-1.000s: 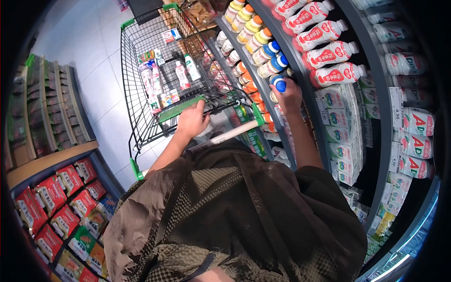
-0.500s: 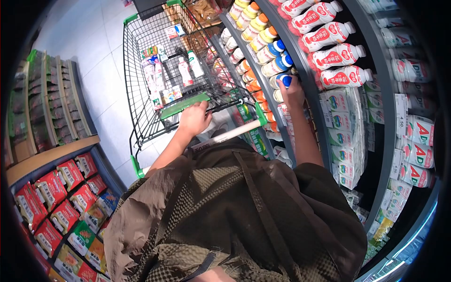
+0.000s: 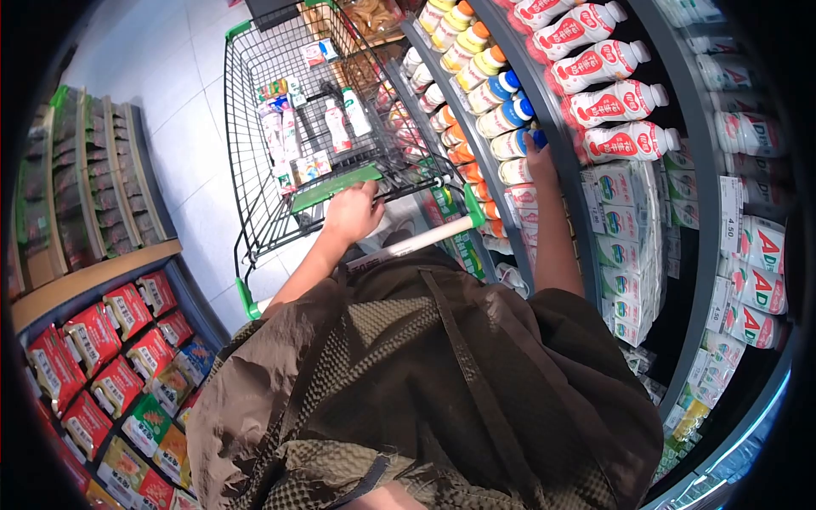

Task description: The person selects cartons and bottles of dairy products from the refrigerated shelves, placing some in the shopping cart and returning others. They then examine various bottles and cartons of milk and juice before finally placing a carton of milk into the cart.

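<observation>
Right hand [image 3: 539, 157] lies against the blue-capped bottle [image 3: 512, 144] on the shelf [image 3: 549, 102]; we cannot tell whether it has closed round it. Left hand [image 3: 351, 212] clasps the cart [image 3: 255, 127]. We advise gripping the bottle's body and sparing its neighbours.

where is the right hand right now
Head view, right side: the right hand is at the drinks shelf, against a blue-capped bottle, beside the red-labelled white bottles.

Whether the right hand [image 3: 540, 160] grips the blue-capped bottle [image 3: 513, 144] is unclear, and the top edge crops the cart [image 3: 242, 153].
</observation>
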### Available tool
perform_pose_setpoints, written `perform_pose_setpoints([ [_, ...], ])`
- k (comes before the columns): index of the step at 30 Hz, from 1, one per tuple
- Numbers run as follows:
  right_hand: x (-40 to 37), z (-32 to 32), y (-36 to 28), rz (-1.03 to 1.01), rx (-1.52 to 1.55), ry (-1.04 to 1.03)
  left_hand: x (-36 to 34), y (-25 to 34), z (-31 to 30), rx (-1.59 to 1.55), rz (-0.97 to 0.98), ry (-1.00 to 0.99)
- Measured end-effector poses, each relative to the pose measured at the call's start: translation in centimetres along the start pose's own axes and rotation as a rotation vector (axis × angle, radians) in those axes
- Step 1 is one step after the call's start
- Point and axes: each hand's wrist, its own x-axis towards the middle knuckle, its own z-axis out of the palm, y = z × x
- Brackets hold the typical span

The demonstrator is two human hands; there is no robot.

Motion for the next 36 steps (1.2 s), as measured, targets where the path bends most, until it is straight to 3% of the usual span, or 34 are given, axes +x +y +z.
perform_pose_setpoints([
  [2,0.7,-0.5,0.2,0.055,0.079,-0.087,0.0,0.0,0.0,0.0,-0.002,-0.004],
  [8,1.2,-1.6,-0.1,0.157,0.169,-0.092,0.2,0.1,0.0,-0.005,-0.009,-0.014],
  [17,1.0,-1.6,0.4,0.165,0.281,-0.178,0.2,0.3,-0.2,-0.029,-0.037,-0.027],
  [23,0.3,0.5,1.5,0.033,0.203,0.033,0.2,0.3,-0.1,-0.026,-0.053,-0.012],
  [26,0.8,-1.1,1.0,0.087,0.249,-0.142,0.2,0.3,-0.1,-0.032,-0.053,-0.007],
  [32,0.7,-1.2,0.6,0.03,0.278,-0.062,0.2,0.3,-0.2,-0.044,-0.052,-0.03],
  [36,1.0,-2.4,0.1,0.094,0.296,-0.156,0.2,0.3,-0.1,-0.028,-0.058,-0.025],
])
